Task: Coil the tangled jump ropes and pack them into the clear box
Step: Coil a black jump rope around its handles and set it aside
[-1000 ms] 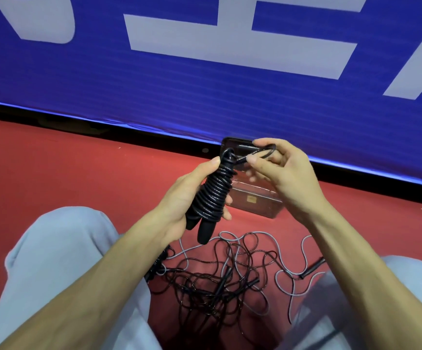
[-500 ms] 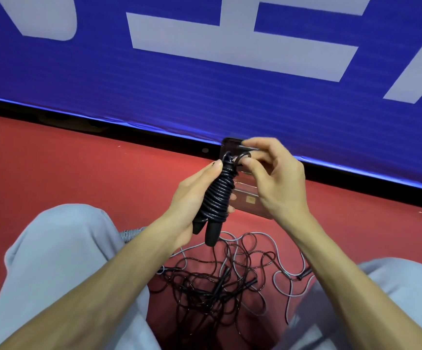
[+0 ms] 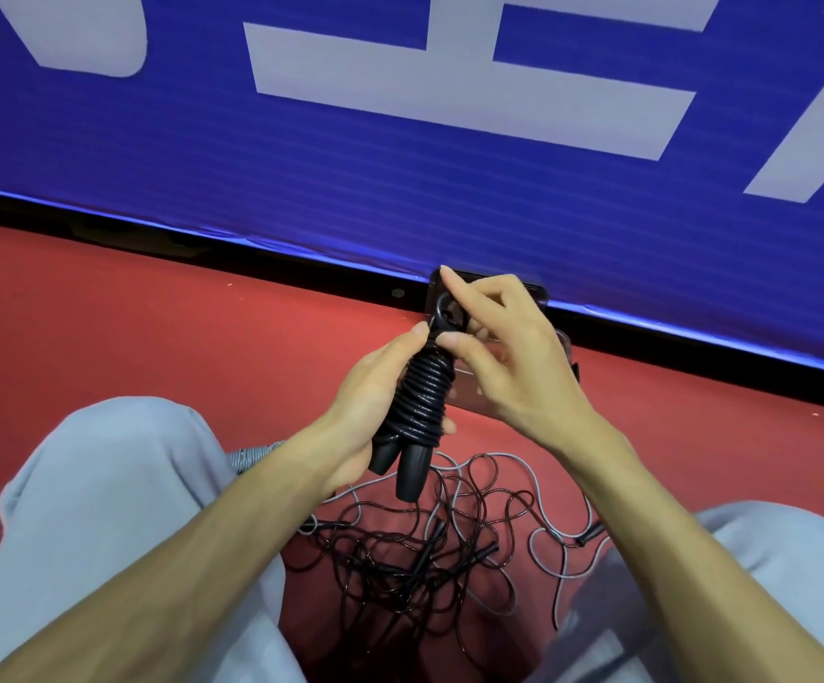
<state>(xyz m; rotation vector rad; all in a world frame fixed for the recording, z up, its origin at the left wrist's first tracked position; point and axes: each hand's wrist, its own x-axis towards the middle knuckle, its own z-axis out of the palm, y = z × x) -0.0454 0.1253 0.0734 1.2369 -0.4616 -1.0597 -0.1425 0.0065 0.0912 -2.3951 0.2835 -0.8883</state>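
Note:
My left hand (image 3: 368,401) grips a black jump rope (image 3: 420,401) whose cord is wound tightly around its two handles; the handle ends stick out below my palm. At the top of the bundle a small cord loop (image 3: 442,308) stands up, and my right hand (image 3: 503,357) pinches the cord there with thumb and fingers, index finger raised. The clear box (image 3: 565,350) lies on the floor behind my hands, mostly hidden by them. A tangle of black and grey jump ropes (image 3: 429,549) lies on the red floor between my knees.
A blue banner with white characters (image 3: 400,140) stands along the far edge of the red floor (image 3: 154,327). My knees in light grey trousers (image 3: 104,485) flank the tangle. A grey coiled rope end (image 3: 247,458) peeks out by my left knee.
The right hand pulled the loose end loop in from the right and now pinches it tight at the top of the bundle. The left hand holds the bundle steady, slightly lower.

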